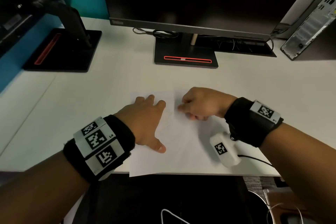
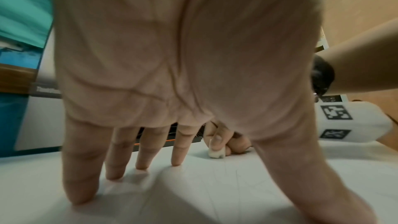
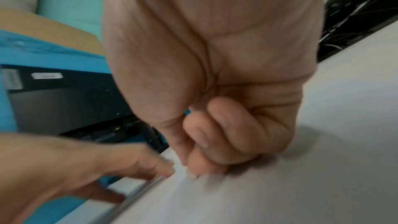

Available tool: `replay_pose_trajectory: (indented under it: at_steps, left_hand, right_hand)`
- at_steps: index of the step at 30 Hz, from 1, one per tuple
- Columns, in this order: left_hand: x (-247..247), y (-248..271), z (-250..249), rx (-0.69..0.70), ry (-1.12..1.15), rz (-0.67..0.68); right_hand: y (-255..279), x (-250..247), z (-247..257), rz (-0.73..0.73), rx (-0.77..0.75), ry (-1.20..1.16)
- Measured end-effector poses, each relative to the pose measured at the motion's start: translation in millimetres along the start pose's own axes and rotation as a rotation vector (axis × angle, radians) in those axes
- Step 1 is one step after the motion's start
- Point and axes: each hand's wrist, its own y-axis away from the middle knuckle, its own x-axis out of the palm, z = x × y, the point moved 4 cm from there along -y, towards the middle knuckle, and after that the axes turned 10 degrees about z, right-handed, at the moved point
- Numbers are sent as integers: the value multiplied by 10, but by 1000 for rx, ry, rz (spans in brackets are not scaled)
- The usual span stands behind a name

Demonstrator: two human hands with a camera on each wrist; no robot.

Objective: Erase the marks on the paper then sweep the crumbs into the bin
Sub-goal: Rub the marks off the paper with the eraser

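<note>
A white sheet of paper (image 1: 181, 143) with faint pencil marks lies at the desk's front edge, its near corner hanging slightly over. My left hand (image 1: 145, 120) lies flat on the paper's left part, fingers spread and straight, thumb pointing toward me. My right hand (image 1: 196, 105) is curled into a fist over the paper's far part and pinches a small white eraser (image 2: 216, 153), which touches the paper. In the head view the eraser is hidden under the fingers. The left wrist view shows faint lines on the paper (image 2: 237, 176). No bin is in view.
A monitor on a black stand (image 1: 185, 56) is behind the paper, a second stand (image 1: 61, 51) at the far left, and a computer tower (image 1: 312, 20) at the far right. Cables (image 1: 160, 33) lie behind the stand. The white desk (image 1: 91, 105) extends left of the paper.
</note>
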Motion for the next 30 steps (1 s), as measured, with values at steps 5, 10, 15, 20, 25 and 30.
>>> replay_pose_trajectory:
  at_steps: [5,10,15,20,25,30]
  left_hand:
    - [2,-8,6,-21,-31,-2]
    - [6,-5,19,-18,-42,-1]
    - [17,-15,27,-18,-45,-2]
    - [38,-24,33,-23,-38,17]
    - [54,-6,46,-18,-34,15]
    - [55,-2,49,-16,-34,13]
  right_hand:
    - [-12,-70,4,-94,-4,33]
    - [-32,-33,-32,-12,-3,-28]
    - [-26,-15,58,-33,-26,44]
    - [-77,-96,34,-60,0,0]
    - [-66,81,141,25,-66,104]
    - [-131,-167,33,-145,1,71]
